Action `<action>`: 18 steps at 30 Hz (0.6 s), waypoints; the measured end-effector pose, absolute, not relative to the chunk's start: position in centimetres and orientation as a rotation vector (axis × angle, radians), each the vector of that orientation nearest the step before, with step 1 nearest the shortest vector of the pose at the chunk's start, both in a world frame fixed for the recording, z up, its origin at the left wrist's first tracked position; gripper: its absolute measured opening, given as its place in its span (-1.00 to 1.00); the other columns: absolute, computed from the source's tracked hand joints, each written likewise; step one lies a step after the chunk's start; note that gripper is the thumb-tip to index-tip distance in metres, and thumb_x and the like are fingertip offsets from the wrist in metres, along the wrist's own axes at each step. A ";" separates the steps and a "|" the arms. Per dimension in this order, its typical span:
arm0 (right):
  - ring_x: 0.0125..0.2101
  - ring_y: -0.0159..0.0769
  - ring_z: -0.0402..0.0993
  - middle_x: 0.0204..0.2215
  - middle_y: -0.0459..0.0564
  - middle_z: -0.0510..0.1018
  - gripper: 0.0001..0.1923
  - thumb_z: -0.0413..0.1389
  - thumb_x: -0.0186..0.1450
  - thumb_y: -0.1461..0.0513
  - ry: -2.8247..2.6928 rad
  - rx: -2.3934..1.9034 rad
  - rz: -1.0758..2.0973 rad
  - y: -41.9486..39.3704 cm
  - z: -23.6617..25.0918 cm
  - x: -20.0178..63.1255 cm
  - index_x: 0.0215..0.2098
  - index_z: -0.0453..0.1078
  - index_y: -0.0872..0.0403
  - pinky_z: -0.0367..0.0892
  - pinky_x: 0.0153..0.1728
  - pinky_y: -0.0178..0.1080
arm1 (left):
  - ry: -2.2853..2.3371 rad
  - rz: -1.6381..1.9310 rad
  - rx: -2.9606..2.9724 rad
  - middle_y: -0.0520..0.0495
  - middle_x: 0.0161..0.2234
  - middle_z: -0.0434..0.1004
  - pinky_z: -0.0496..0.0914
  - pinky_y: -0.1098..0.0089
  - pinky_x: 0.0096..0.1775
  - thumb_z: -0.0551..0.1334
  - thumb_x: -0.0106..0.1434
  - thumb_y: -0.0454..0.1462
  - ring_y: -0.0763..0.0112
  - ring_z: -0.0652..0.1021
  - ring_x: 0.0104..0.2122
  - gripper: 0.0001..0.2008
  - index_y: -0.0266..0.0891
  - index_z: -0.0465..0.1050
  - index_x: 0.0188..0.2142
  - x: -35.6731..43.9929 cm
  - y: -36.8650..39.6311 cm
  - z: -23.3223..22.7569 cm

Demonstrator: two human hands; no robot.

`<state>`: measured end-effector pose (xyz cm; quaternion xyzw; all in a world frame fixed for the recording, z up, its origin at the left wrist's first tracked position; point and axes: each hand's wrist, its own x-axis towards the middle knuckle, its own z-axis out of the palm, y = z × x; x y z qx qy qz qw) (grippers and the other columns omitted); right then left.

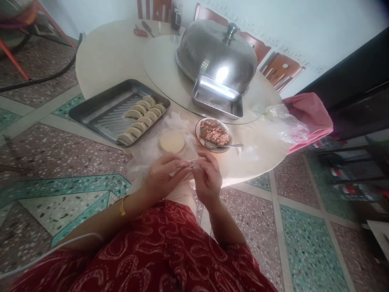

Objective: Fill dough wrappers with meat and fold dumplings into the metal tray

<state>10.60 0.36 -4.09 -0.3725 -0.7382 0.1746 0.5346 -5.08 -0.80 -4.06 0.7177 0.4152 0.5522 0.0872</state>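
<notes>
Head view: a seated person in a red patterned garment works at the near edge of a round table (100, 61).
Landmark: the bowl of minced filling (214, 134), a spoon resting in it.
Left hand (162, 176): just below the bowl and to its left; fingers curled narrow around a dumpling (190, 165), apparently cradling it from beneath.
Right hand (208, 180): directly below the bowl; fingertips pinched on the same dumpling's edge, a grip that suits pressing a seam shut.
Dumpling: between both hands, off the tabletop, nearer the person than the bowl.
Wrapper stack (172, 141): just left of the bowl on thin plastic, likely kept within easy reach.
Metal tray (91, 109): well left of the bowl; folded dumplings (141, 117) lie in rows, seemingly spaced so they do not stick.
Domed steel cover (217, 56): behind the bowl on the turntable, a smaller tray before it.
Writing: no brand, label or lettering is readable.
</notes>
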 end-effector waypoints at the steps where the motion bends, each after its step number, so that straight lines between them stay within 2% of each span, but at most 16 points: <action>1: -0.03 -0.21 0.52 -0.02 0.10 0.49 -0.82 0.07 0.35 0.30 -1.756 -0.884 0.448 0.3 -4.0 10.6 -0.12 0.44 -0.02 0.53 -0.09 -0.14 | 1.240 1.667 2.145 -0.05 -0.38 0.52 0.44 0.49 -0.32 0.28 0.27 -0.36 0.48 0.53 -0.38 -0.96 -0.26 0.53 -0.29 -5.1 -0.8 -4.1; 5: 0.03 -0.22 0.49 -0.01 0.06 0.50 -0.81 0.07 0.36 0.28 -1.732 -0.885 0.590 0.4 -3.6 10.9 -0.09 0.45 -0.04 0.50 -0.02 -0.11 | 1.253 1.708 2.088 -0.05 -0.38 0.53 0.43 0.46 -0.32 0.31 0.26 -0.30 0.46 0.51 -0.37 -0.94 -0.22 0.56 -0.27 -5.3 -0.8 -4.1; 10: 0.09 -0.23 0.44 0.03 0.02 0.48 -0.75 0.06 0.38 0.24 -1.801 -0.848 0.695 1.3 -2.8 11.3 0.00 0.42 -0.09 0.45 0.08 -0.05 | 1.157 1.400 1.585 -0.07 -0.24 0.54 0.42 0.47 -0.39 0.34 0.18 -0.09 0.46 0.48 -0.39 -0.61 -0.19 0.49 -0.04 -4.5 -0.6 -4.3; 13: 0.14 -0.24 0.40 0.09 0.04 0.46 -0.74 0.00 0.42 0.19 -1.887 -0.832 0.819 2.1 -2.1 11.4 0.05 0.39 -0.08 0.40 0.14 -0.04 | 0.972 1.328 1.312 -0.10 -0.18 0.56 0.44 0.46 -0.35 0.33 0.16 -0.09 0.40 0.53 -0.29 -0.59 -0.23 0.49 -0.05 -3.9 -0.2 -4.6; 18: 0.22 -0.23 0.34 0.18 0.04 0.41 -0.69 -0.08 0.46 0.11 -1.889 -0.850 0.964 2.9 -1.0 12.0 0.10 0.34 -0.09 0.35 0.21 0.01 | 0.847 1.344 1.008 0.01 -0.40 0.56 0.30 0.54 -0.54 0.31 0.19 -0.17 0.62 0.37 -0.60 -0.66 -0.24 0.54 -0.06 -3.5 0.2 -4.8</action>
